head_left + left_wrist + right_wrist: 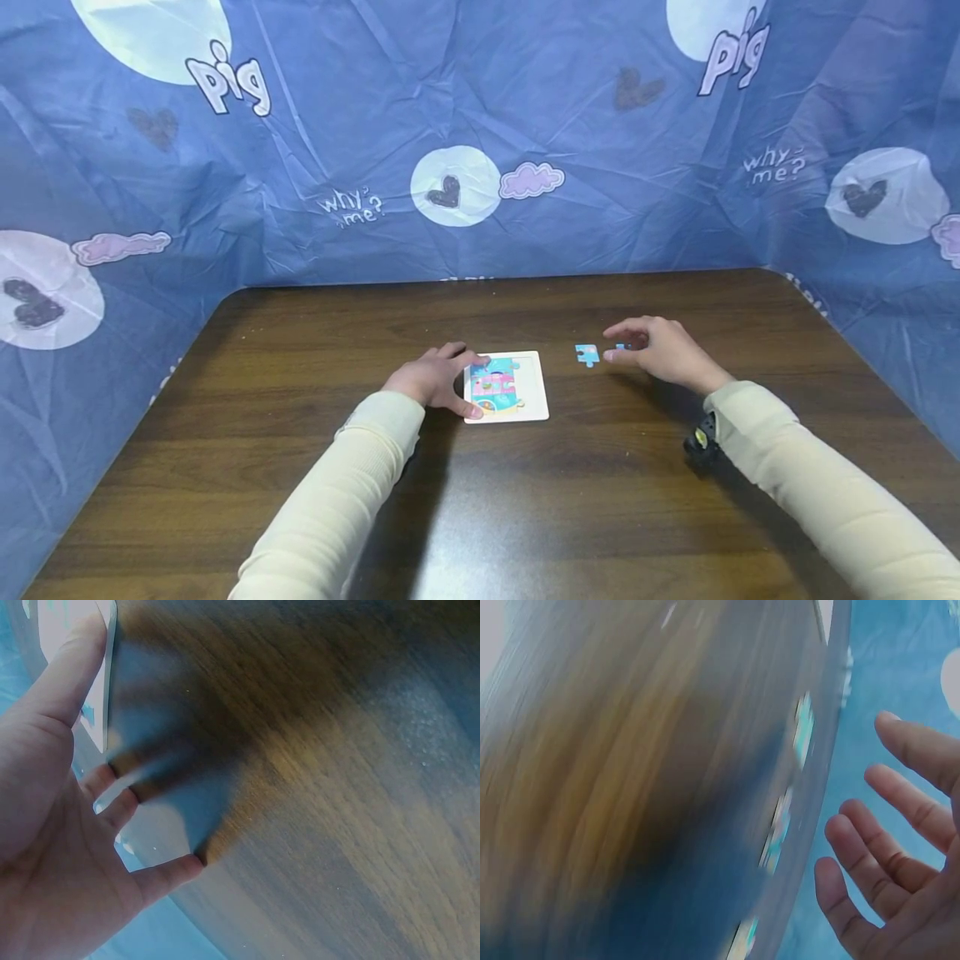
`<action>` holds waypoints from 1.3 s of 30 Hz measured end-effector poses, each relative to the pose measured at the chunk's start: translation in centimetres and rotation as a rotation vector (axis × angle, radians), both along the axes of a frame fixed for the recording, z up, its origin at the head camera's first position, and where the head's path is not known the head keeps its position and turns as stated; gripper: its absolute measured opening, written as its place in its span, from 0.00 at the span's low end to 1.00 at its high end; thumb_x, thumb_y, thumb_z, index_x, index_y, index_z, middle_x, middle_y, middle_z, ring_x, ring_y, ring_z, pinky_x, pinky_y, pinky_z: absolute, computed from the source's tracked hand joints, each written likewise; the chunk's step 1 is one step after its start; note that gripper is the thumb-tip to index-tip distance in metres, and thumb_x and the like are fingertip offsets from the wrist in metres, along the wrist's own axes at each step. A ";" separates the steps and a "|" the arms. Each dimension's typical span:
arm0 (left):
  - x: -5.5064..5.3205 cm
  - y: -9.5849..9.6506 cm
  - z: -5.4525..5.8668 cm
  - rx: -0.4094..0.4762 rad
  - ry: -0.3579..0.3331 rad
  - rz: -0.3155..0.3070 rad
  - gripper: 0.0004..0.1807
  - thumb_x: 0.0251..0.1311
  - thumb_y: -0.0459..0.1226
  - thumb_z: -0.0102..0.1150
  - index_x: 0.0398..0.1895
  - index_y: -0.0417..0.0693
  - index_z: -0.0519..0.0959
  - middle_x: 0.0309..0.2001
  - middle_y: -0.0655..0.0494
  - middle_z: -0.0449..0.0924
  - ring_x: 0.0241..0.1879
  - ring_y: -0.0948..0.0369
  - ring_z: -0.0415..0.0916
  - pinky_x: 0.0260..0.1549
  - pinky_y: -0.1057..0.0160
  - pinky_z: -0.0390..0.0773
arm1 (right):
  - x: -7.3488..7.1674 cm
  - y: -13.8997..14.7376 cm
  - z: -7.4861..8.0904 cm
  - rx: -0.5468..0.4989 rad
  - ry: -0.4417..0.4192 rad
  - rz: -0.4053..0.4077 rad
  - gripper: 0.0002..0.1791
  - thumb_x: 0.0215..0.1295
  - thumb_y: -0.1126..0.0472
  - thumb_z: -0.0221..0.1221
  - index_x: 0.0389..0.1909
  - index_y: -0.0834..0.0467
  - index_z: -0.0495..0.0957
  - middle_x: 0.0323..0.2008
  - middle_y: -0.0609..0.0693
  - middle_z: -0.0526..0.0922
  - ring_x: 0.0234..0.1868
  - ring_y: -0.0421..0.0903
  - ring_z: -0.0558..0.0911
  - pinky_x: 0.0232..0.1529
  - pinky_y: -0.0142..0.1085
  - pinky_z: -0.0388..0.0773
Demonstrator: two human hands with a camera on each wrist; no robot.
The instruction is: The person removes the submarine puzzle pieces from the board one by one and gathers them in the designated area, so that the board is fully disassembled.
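A white-framed jigsaw puzzle board (534, 412) lies on the table, its left part filled with blue, pink and yellow pieces. My left hand (435, 379) rests at the board's left edge, thumb and index finger spread over it. In the left wrist view, the thumb of the left hand (56, 825) lies across the board (109, 682), the other fingers spread apart. A loose blue puzzle piece (587, 354) sits right of the board. Close beside it hovers my right hand (660, 354), partly covering another blue piece (621, 346). Nothing is held by the right hand (900, 862), its fingers relaxed.
The brown wooden table (300, 500) has rounded far corners. Behind and beside it hangs a blue printed cloth (450, 100). Blurred loose pieces (776, 832) lie in a row in the right wrist view.
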State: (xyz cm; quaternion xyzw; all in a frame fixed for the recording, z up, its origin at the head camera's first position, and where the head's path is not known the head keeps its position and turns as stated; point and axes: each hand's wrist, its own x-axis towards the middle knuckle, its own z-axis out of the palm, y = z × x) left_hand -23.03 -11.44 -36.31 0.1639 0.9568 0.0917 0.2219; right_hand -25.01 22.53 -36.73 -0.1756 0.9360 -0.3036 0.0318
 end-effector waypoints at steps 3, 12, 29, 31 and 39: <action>-0.1 0.0 -0.1 -0.005 0.000 -0.001 0.46 0.57 0.54 0.73 0.77 0.62 0.61 0.80 0.47 0.49 0.77 0.44 0.50 0.68 0.41 0.64 | 0.1 -1.7 0.0 -0.014 0.002 0.023 0.21 0.64 0.55 0.70 0.54 0.62 0.84 0.46 0.59 0.86 0.48 0.56 0.83 0.50 0.51 0.77; -0.2 0.2 0.0 -0.018 -0.005 0.016 0.47 0.57 0.55 0.73 0.78 0.63 0.60 0.81 0.48 0.47 0.78 0.45 0.49 0.68 0.41 0.64 | 0.4 -6.0 -0.3 0.034 -0.045 0.090 0.22 0.65 0.53 0.69 0.55 0.60 0.83 0.48 0.58 0.84 0.47 0.55 0.82 0.49 0.50 0.79; 0.1 0.1 0.3 -0.021 0.004 -0.010 0.47 0.57 0.56 0.73 0.77 0.60 0.62 0.79 0.46 0.50 0.77 0.44 0.52 0.66 0.40 0.66 | 0.5 -11.7 -0.8 0.226 0.025 0.094 0.23 0.59 0.47 0.73 0.50 0.55 0.86 0.40 0.52 0.84 0.41 0.48 0.82 0.40 0.45 0.79; 0.1 0.0 0.4 -0.018 0.006 -0.012 0.47 0.57 0.56 0.73 0.77 0.61 0.62 0.80 0.46 0.50 0.77 0.44 0.52 0.66 0.39 0.66 | 0.5 -12.1 -0.8 0.230 0.034 0.100 0.22 0.58 0.47 0.73 0.49 0.55 0.87 0.39 0.52 0.83 0.40 0.48 0.81 0.39 0.44 0.78; -0.1 0.0 0.1 -0.016 -0.012 -0.002 0.47 0.58 0.56 0.71 0.79 0.63 0.60 0.81 0.47 0.47 0.78 0.44 0.49 0.67 0.38 0.64 | 0.7 -13.2 -1.3 0.281 0.048 0.064 0.23 0.57 0.46 0.74 0.48 0.56 0.87 0.41 0.53 0.83 0.41 0.51 0.82 0.36 0.43 0.79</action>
